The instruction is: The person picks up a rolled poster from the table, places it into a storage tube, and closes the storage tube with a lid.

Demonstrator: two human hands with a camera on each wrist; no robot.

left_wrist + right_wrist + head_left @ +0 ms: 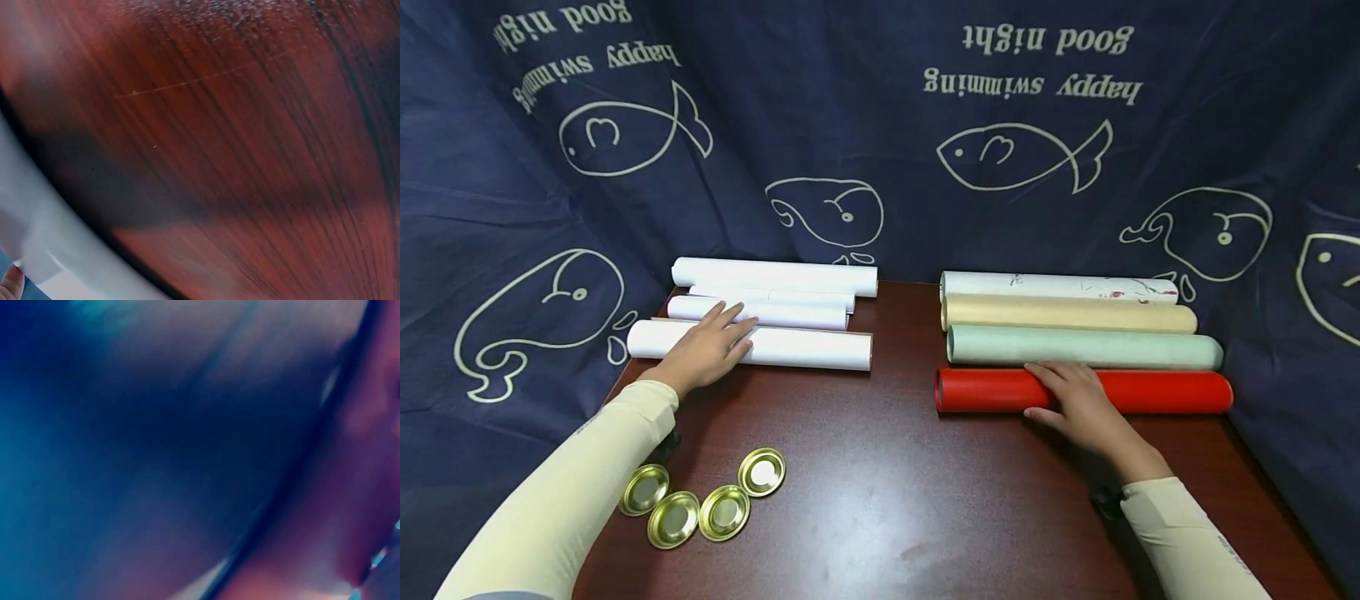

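Note:
My left hand (706,350) rests over the nearest white paper roll (805,347), its fingers spread toward the white roll behind (805,314). On the right, my right hand (1078,408) lies across the middle of a red tube (1172,392). Its fingertips reach the tube's far edge beside a pale green tube (1082,347), with the thumb along the near edge. The red tube lies flat on the table. In the left wrist view only dark red wood grain (237,150) and a pale sleeve edge show; the right wrist view is a blur.
Behind the green tube lie a cream tube (1067,314) and a white tube with markings (1060,287). More white rolls (775,276) lie at the back left. Several gold dishes (725,512) sit near my left forearm on the brown table (865,467). A navy printed cloth (880,108) surrounds it.

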